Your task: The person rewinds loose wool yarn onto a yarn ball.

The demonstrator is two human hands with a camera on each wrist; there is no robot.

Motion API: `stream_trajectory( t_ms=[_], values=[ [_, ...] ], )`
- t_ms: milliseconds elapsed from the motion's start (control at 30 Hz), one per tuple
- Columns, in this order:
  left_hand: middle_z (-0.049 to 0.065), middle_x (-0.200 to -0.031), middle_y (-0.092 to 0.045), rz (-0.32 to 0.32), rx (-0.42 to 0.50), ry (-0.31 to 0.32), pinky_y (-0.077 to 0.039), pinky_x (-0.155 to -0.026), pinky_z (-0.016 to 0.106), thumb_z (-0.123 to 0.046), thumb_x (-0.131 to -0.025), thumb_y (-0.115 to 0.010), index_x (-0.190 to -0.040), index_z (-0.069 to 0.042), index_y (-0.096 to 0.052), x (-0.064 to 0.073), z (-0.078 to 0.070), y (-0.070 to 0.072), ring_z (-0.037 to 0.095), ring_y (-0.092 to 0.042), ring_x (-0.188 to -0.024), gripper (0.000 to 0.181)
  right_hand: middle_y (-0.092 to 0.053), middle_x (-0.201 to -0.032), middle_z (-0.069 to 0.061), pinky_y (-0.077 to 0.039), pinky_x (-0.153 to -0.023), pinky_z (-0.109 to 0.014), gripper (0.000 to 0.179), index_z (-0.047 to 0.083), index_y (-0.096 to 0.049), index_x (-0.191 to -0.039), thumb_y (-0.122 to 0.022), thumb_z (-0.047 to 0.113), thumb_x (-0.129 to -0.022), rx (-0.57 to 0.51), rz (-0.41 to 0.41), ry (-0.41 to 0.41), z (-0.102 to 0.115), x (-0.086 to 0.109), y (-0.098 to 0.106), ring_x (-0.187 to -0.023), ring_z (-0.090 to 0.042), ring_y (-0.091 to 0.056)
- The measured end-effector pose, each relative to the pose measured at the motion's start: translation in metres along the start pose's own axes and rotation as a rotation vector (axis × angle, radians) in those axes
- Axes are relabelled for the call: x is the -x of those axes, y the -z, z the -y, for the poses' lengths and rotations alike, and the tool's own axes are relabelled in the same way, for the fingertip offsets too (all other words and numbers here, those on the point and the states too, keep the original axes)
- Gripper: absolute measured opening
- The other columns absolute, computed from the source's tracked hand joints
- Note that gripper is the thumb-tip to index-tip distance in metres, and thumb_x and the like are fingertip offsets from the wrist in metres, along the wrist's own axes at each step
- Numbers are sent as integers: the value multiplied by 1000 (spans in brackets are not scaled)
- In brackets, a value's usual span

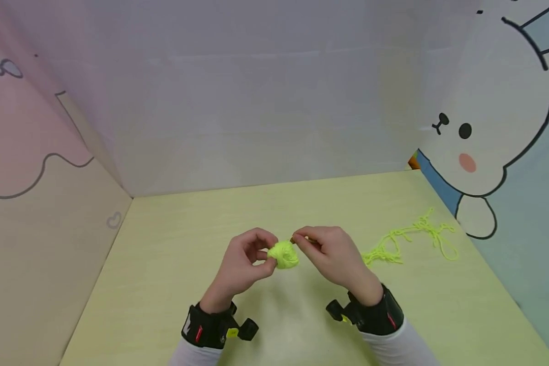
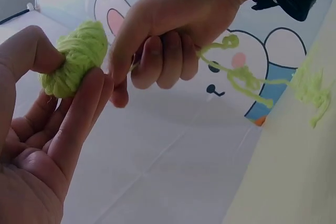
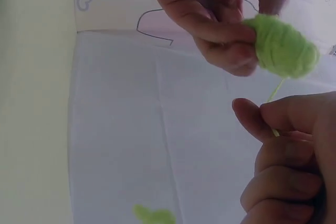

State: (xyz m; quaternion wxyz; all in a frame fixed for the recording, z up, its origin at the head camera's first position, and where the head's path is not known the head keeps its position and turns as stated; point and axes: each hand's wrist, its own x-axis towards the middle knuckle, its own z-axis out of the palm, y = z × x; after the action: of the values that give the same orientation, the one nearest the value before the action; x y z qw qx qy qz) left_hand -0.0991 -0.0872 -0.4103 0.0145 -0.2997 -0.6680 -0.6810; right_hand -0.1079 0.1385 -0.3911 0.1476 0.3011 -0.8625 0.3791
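A small ball of neon yellow-green yarn (image 1: pixel 284 255) is pinched between the thumb and fingers of my left hand (image 1: pixel 247 259), held above the table. Close on its right, my right hand (image 1: pixel 334 254) has its thumb and forefinger pinching the yarn strand, its other fingers curled in. In the right wrist view a short taut length of strand (image 3: pixel 274 91) runs from the wound ball (image 3: pixel 287 48) to those fingertips. The left wrist view shows the yarn tail (image 2: pixel 239 74) leaving the right hand's far side towards the table.
A loose, tangled heap of the same yarn (image 1: pixel 395 244) lies on the pale yellow table (image 1: pixel 174 229), right of my right hand. A whitish panel (image 1: pixel 265 117) stands along the back edge, and panels with cartoon drawings (image 1: pixel 471 152) rise at the sides.
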Motion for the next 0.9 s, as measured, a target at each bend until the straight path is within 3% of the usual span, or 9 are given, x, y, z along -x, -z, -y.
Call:
stream_trajectory(
  t_ms=[133, 233, 300, 400, 500, 600, 667, 800, 900],
  values=[
    [19, -100, -60, -123, 24, 74, -60, -69, 27, 15, -77, -61, -100, 4, -58, -1, 1, -4, 28, -65, -90, 26, -41, -58, 13, -29, -45, -21, 17, 23, -68, -82, -61, 18, -97, 62, 56, -30, 5, 2, -13, -48, -5, -34],
    [16, -103, -60, -182, -24, 123, -60, -70, 28, 14, -79, -60, -113, -2, -59, -1, 3, -7, 27, -65, -92, 38, -33, -56, 12, -24, -45, -20, 27, 24, -54, -70, -58, 15, -95, 143, 88, -26, 11, 3, -19, -47, -6, -32],
    [11, -106, -60, -172, -118, 129, -61, -73, 29, 12, -80, -60, -126, -10, -60, -1, 3, -9, 23, -64, -93, 51, -31, -55, 12, -23, -44, -21, 31, 24, -47, -67, -58, 15, -94, 192, 98, -42, 12, 3, -21, -46, -6, -31],
    [3, -109, -59, -102, -280, 109, -60, -76, 29, 9, -83, -59, -139, -25, -57, -2, 2, -11, 17, -61, -94, 65, -31, -54, 12, -24, -43, -21, 30, 25, -47, -67, -58, 15, -94, 237, 115, -88, 12, 3, -22, -45, -6, -31],
    [2, -113, -57, -35, -329, 92, -60, -79, 31, 3, -89, -61, -139, -27, -57, -3, 2, -12, 16, -58, -99, 58, -32, -54, 11, -24, -43, -22, 31, 24, -48, -67, -58, 17, -95, 247, 124, -130, 11, 3, -21, -45, -7, -31],
    [3, -117, -57, -22, -282, 127, -59, -82, 31, -6, -93, -68, -138, -24, -58, -4, 3, -11, 17, -59, -103, 49, -31, -53, 11, -22, -42, -22, 33, 24, -46, -65, -57, 16, -95, 245, 133, -155, 10, 2, -21, -44, -7, -31],
    [4, -117, -60, -55, -240, 177, -59, -80, 30, -14, -92, -72, -133, -22, -62, -5, 2, -10, 17, -61, -102, 43, -31, -54, 11, -22, -42, -22, 33, 23, -45, -65, -56, 16, -95, 242, 134, -158, 9, 1, -21, -44, -7, -31],
    [10, -111, -66, -190, -88, 274, -61, -73, 30, -18, -88, -76, -123, -13, -66, -6, 0, -9, 23, -65, -94, 37, -34, -54, 10, -23, -42, -22, 27, 24, -53, -71, -55, 20, -98, 221, 138, -164, 9, 1, -25, -45, -7, -33],
    [16, -107, -65, -312, 45, 295, -61, -70, 31, -15, -88, -76, -121, -4, -64, -6, 1, -7, 28, -66, -89, 37, -47, -60, 14, -32, -44, -22, 19, 26, -65, -83, -56, 26, -100, 194, 183, -149, 12, 2, -28, -49, -5, -40]
  ],
)
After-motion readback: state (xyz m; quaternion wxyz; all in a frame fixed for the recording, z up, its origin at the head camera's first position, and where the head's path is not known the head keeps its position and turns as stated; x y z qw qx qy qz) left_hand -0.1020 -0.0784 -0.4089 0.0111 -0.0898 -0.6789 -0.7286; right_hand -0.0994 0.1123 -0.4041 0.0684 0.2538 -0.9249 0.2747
